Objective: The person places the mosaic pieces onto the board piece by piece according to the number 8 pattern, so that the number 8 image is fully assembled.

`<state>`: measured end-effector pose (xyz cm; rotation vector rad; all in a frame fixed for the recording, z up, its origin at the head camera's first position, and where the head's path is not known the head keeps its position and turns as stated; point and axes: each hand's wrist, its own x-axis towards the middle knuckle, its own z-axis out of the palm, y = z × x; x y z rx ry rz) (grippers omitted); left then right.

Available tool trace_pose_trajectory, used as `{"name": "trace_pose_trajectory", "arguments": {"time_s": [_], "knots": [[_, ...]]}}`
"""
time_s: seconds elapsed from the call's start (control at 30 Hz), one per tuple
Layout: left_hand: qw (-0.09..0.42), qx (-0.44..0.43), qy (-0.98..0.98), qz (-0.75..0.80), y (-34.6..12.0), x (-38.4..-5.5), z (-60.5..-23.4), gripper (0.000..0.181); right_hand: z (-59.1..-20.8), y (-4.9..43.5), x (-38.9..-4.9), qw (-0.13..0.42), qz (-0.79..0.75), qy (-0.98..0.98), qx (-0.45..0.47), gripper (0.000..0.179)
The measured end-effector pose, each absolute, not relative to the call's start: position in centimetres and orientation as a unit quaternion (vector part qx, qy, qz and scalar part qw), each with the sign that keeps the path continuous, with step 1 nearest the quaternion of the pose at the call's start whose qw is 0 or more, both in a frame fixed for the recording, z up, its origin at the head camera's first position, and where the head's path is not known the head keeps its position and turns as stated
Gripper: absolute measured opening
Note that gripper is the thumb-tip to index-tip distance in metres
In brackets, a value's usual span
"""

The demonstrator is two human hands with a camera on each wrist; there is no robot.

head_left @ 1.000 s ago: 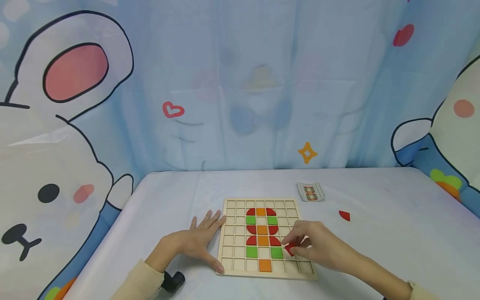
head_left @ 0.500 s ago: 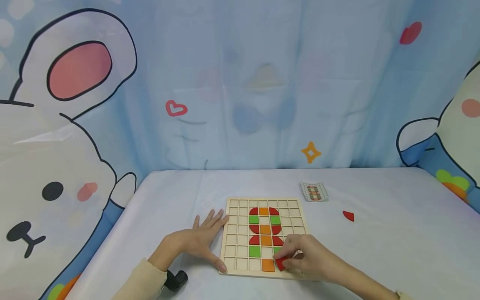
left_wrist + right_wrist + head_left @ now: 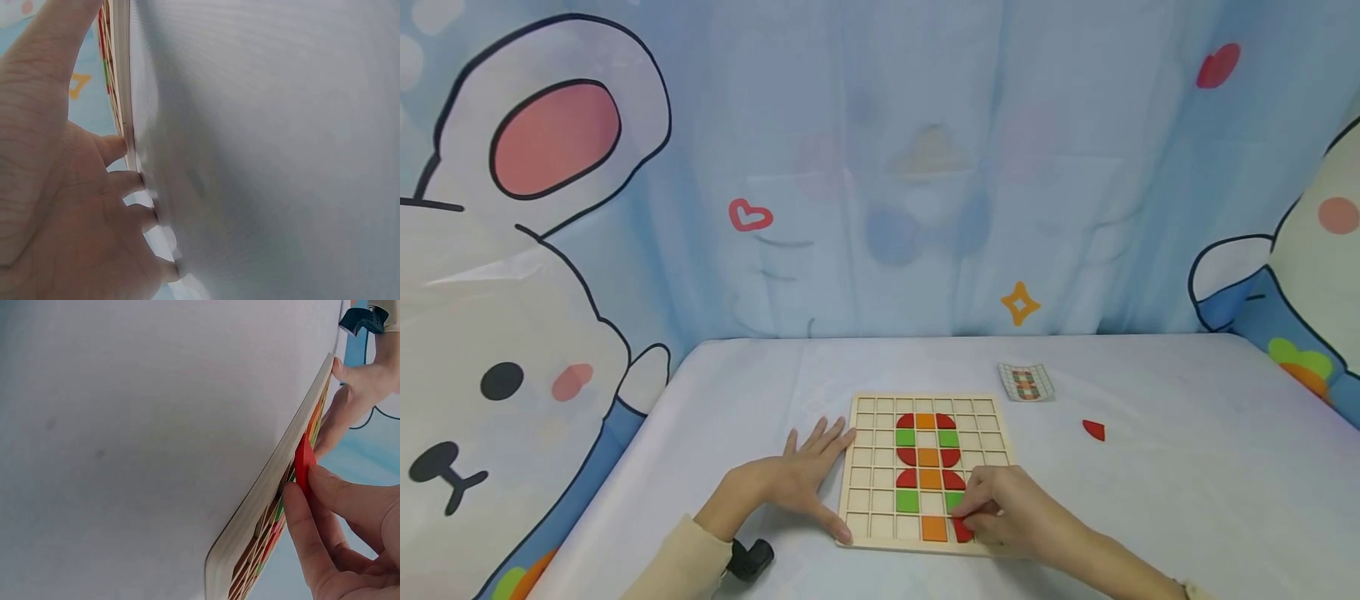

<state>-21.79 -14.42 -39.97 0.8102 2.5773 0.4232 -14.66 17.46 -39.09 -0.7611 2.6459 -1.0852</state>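
Observation:
A wooden grid board (image 3: 872,479) lies on the table, with red, orange and green tiles set in its middle columns. My right hand (image 3: 1018,512) pinches a red quarter-round tile (image 3: 962,531) between thumb and fingers, at the cell right of the lowest orange tile (image 3: 934,528). In the right wrist view the red tile (image 3: 304,464) stands tilted, one end down at the board. My left hand (image 3: 797,483) rests with spread fingers against the board's left edge; in the left wrist view its thumb and fingertips touch the board and cloth.
A small pattern card (image 3: 1026,382) lies behind the board to the right. One loose red quarter-round tile (image 3: 1093,429) is on the white tablecloth (image 3: 1180,467) to the right. A printed blue curtain (image 3: 865,275) hangs behind the table.
My right hand has carried the red tile left and toward me, from beside the green tile to the cell by the lowest orange one. The left hand keeps its place.

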Motion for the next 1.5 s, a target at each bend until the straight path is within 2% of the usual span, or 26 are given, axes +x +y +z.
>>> {"name": "trace_pose_trajectory", "arguments": {"time_s": [0.5,0.9,1.03,1.3,1.5], "knots": [[0.206,0.291,0.921,0.159,-14.5,-21.6,-39.7,0.133,-39.7,15.9,-14.2,0.031,-0.31,0.917,-0.248,0.017],[0.204,0.291,0.921,0.159,-14.6,-21.7,-39.8,0.134,-39.5,16.8,-14.4,0.065,-0.353,0.903,-0.237,0.014],[0.203,0.295,0.92,0.16,-14.6,-21.7,-39.9,0.133,-38.9,18.5,-15.0,0.042,-0.367,0.899,-0.237,0.012],[0.201,0.295,0.92,0.16,-14.6,-21.8,-39.8,0.133,-37.8,25.9,-18.6,-0.073,-0.287,0.936,-0.188,0.014],[0.201,0.295,0.92,0.16,-14.6,-21.7,-39.9,0.133,-38.4,31.5,-21.2,-0.074,-0.244,0.959,-0.125,0.018]]}}
